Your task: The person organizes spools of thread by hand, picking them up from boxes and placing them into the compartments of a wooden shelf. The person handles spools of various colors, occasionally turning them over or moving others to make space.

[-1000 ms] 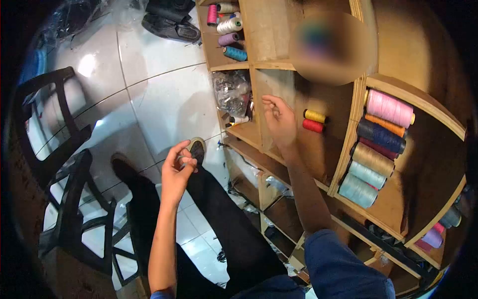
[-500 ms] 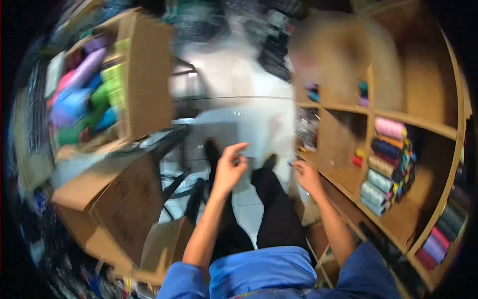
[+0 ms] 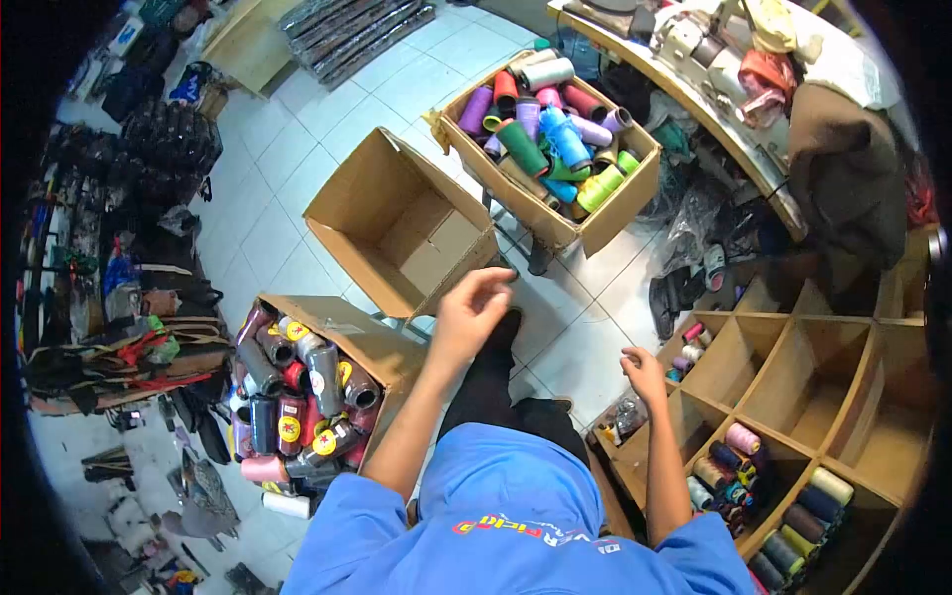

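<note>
My left hand (image 3: 470,313) is held in the air over the right edge of an open cardboard box (image 3: 436,248), its fingers loosely bent and apart. I see nothing in its grip. My right hand (image 3: 645,375) hovers over the floor just left of a wooden compartment shelf (image 3: 793,315), fingers slightly bent, with nothing visible in them. A second cardboard box (image 3: 570,234) ahead is piled with colourful thread spools (image 3: 523,147). To my left, another carton (image 3: 347,322) holds dark and red thread cones (image 3: 324,377).
Thread cones (image 3: 813,516) stand in the shelf's lower compartments. A worktable (image 3: 694,114) with a sewing machine (image 3: 686,40) is at the upper right, a brown cloth (image 3: 843,159) hanging from it. Wrapped bundles (image 3: 357,35) lie on the tiled floor (image 3: 297,159). Dark goods (image 3: 164,149) line the left.
My view has swung left, bringing the boxes and the carton of dark cones into sight. Both hands remain raised; the small dark thing earlier at my right fingertips is no longer visible.
</note>
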`<state>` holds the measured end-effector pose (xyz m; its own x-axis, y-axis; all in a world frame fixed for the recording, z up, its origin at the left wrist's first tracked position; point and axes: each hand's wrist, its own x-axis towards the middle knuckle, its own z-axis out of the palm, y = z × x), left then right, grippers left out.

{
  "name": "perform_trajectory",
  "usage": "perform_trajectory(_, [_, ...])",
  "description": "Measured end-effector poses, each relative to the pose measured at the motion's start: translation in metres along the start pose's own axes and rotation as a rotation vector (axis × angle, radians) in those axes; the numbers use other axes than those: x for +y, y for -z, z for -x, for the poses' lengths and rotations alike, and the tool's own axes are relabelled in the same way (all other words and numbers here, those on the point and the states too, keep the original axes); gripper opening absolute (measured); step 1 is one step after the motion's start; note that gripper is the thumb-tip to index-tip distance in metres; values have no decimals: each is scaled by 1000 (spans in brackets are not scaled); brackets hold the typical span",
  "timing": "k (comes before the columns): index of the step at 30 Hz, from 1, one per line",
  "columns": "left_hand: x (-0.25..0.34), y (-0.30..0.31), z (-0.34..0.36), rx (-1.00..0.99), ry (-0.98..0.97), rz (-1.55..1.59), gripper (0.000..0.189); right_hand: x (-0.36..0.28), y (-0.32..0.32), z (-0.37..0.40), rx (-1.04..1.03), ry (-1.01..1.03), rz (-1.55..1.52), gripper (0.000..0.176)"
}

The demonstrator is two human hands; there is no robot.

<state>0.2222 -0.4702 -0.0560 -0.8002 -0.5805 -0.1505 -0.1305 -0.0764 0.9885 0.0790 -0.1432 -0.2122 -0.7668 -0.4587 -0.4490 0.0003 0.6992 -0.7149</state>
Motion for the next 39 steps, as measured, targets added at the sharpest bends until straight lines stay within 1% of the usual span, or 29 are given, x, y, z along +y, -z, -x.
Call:
perform_trajectory(1, [6,10,8,70,22,28,26,-22,1,-2,-10,27,-1,28])
perform_trajectory(2, [-2,19,14,130,25,93,26,-46,4,-7,-26,69,26,29])
perform_trajectory(4, [-5,33,27,161,42,125,25,-70,-1,-35,6,112,-26,30])
perform_trajectory(5, [-6,37,31,167,55,130,25,-104,2,-44,76,229,15,31])
perform_trajectory(7, [-11,36,32,154,83,169,25,-160,6,-77,165,350,46,36])
perform_trajectory(8, [-12,35,30,144,96,187,25,-181,4,-99,218,365,-45,39])
perform_trajectory(9, [-7,28,19,104,132,233,25,-230,5,-133,414,497,84,42])
perform_trajectory(10, [-4,22,10,78,116,247,24,-252,7,-149,371,464,77,47])
perform_trajectory(11, [0,18,-2,51,99,260,24,-253,0,-182,429,588,102,51])
perform_trajectory(12, [6,13,-14,39,92,253,24,-262,-2,-202,408,609,120,56])
perform_trajectory(15, [19,7,-62,13,65,211,23,-281,-19,-244,454,471,370,68])
perform_trajectory(16, [21,6,-81,37,66,211,23,-288,-24,-249,460,412,412,67])
perform_trajectory(18, [22,7,-123,65,64,240,24,-302,-29,-249,403,277,468,65])
perform_trajectory(19, [21,8,-145,70,63,269,25,-307,-29,-250,373,210,494,64])
perform_trajectory(20, [23,9,-165,116,101,285,26,-301,-32,-256,386,215,496,63])
perform_trajectory(21, [23,10,-185,156,136,222,30,-302,-32,-257,375,191,511,60])
perform_trajectory(23, [8,14,-228,211,206,208,34,-291,-33,-267,410,238,477,54])
perform_trajectory(25, [-7,15,-264,281,222,-98,41,-285,-25,-269,340,245,349,52])
perform_trajectory(26, [-24,19,-281,286,197,-281,48,-284,-21,-270,306,251,281,51])
perform_trajectory(27, [-31,16,-288,330,207,-266,51,-286,-16,-264,285,247,192,52])
perform_trajectory(29, [-24,13,-297,284,313,-350,55,-287,-3,-241,246,243,20,54])
perform_trajectory(30, [-31,12,-303,288,298,-355,57,-276,-1,-238,247,281,-132,57])
perform_trajectory(31, [-36,14,-311,191,336,-299,51,-270,4,-229,242,269,-149,58])
perform_trajectory(33, [-47,12,-319,121,420,-137,43,-260,18,-208,232,249,-183,60])
perform_trajectory(34, [-43,9,-318,119,440,-125,41,-258,24,-195,227,284,-227,58])
perform_trajectory(37, [-42,9,-321,92,466,-133,42,-254,43,-156,174,236,-389,54])
perform_trajectory(38, [-45,11,-323,77,472,-134,44,-246,48,-148,203,286,-333,51])
perform_trajectory(39, [-46,13,-323,59,446,-123,47,-238,52,-139,204,282,-353,51])
